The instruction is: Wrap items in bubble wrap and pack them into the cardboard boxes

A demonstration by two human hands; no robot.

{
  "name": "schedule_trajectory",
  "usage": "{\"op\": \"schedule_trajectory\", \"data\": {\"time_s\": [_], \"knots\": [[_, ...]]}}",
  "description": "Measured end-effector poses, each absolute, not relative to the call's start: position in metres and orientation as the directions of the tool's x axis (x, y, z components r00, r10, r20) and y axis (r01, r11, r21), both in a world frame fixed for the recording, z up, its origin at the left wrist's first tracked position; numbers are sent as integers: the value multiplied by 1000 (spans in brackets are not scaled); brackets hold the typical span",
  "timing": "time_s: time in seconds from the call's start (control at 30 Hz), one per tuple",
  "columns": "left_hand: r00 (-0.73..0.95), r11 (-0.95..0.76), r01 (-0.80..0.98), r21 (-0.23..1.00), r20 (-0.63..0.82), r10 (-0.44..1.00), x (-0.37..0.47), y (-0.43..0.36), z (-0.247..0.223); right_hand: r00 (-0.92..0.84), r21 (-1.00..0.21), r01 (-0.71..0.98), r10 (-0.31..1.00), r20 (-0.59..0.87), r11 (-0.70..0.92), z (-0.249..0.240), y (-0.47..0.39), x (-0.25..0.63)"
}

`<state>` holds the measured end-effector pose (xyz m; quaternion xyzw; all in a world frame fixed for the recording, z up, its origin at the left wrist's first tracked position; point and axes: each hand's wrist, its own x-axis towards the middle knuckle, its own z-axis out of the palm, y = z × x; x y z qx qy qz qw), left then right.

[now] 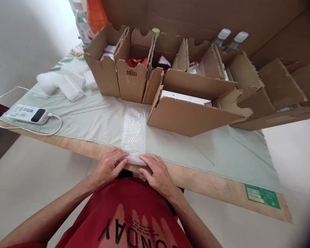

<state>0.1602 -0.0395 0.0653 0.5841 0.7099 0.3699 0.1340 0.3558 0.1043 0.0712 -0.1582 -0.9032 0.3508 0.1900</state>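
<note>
A strip of clear bubble wrap (134,132) lies flat on the cloth-covered table, its near end folded or rolled at the wooden edge. My left hand (111,164) holds the left corner of that near end between thumb and fingers. At the right corner, my right hand (156,172) grips the same end, fingers on top and thumb toward me. Whether anything is inside the fold cannot be made out.
Cardboard bins (193,119) with packets and a white box stand behind the wrap and to the right. Rolled white packing pieces (64,81) lie at the left, near a white power bank (28,114) with a cable. Bottles (235,39) stand behind the bins.
</note>
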Motion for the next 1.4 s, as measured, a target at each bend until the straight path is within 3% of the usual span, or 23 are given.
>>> {"op": "schedule_trajectory", "data": {"time_s": [0.1,0.2,0.33,0.5,0.73,0.87,0.97,1.03,1.13,1.23,1.4], "knots": [[-386,131,708,694,225,895,163,-35,59,-760,-728,195,571,311,657,57,98,346],[-440,188,709,680,218,871,163,-31,58,-688,-686,233,615,384,689,56,97,344],[-407,179,754,631,236,882,161,-25,60,-712,-485,238,491,502,841,70,96,354],[-389,159,804,573,304,870,164,-24,59,-896,-361,113,252,365,926,65,99,347],[-167,-50,884,464,415,895,167,-45,75,-944,-508,40,199,263,861,84,118,336],[-209,-39,827,561,372,905,166,-43,69,-953,-578,102,246,176,810,89,117,336],[-336,72,776,627,314,888,165,-34,62,-848,-550,207,429,312,809,75,107,338],[-382,122,756,643,283,880,164,-28,59,-789,-499,241,467,398,832,67,101,342],[-394,146,747,648,256,883,161,-23,59,-847,-402,199,363,388,894,62,99,346],[-378,123,802,585,336,863,161,-25,60,-881,-338,164,292,372,927,60,109,343],[-242,-3,866,500,426,872,165,-36,59,-862,-418,129,310,400,899,63,121,338]]}}
